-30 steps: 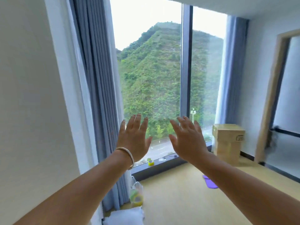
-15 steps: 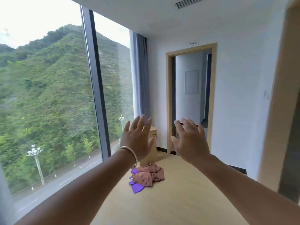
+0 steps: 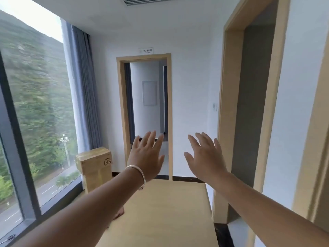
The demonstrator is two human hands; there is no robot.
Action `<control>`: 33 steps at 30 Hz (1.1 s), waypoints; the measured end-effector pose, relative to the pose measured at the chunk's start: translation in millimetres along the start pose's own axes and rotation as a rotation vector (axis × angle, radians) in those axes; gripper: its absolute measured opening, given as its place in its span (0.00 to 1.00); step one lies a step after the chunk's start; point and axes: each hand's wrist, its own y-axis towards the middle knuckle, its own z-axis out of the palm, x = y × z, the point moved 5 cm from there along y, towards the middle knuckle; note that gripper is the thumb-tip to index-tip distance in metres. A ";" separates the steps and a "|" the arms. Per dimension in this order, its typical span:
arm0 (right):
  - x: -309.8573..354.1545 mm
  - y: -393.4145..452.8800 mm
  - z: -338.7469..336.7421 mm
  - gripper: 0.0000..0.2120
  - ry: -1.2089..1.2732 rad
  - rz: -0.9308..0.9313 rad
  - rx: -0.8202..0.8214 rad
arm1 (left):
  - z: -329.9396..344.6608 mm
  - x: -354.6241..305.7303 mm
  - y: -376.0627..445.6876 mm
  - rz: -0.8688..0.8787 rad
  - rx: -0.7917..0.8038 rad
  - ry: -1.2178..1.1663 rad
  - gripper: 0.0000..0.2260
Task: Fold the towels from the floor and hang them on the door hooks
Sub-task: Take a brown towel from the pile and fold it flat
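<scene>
Holding both hands up in front of me, I have the left hand (image 3: pixel 146 157) with its silver bangle (image 3: pixel 138 173) and the right hand (image 3: pixel 204 157) apart from each other, fingers straight and spread, gripping nothing. Of the towels I can make out only a sliver of pinkish-brown cloth (image 3: pixel 119 215) on the pale wooden floor (image 3: pixel 160 211), near and to the left, almost wholly hidden under my left forearm; whether more lie there I cannot tell. A tan cardboard box (image 3: pixel 95 168) stands further off by the big window (image 3: pixel 35 113), and an open wood-framed doorway (image 3: pixel 146 113) lies far ahead, with another door frame (image 3: pixel 249 104) on the right; no hooks are visible from here. I judge the towels to be light, soft and limp, prone to sag and bunch, so I would pinch one by two corners along an edge and let it hang flat before folding.
</scene>
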 end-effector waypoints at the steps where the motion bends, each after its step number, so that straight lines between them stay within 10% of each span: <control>1: -6.8 7.6 5.1 0.27 -0.015 0.014 0.001 | 11.1 -1.3 12.9 0.011 -0.002 -0.012 0.30; 33: -141.8 360.0 317.3 0.27 -0.144 0.141 0.072 | 355.8 60.0 398.8 0.130 -0.012 -0.088 0.30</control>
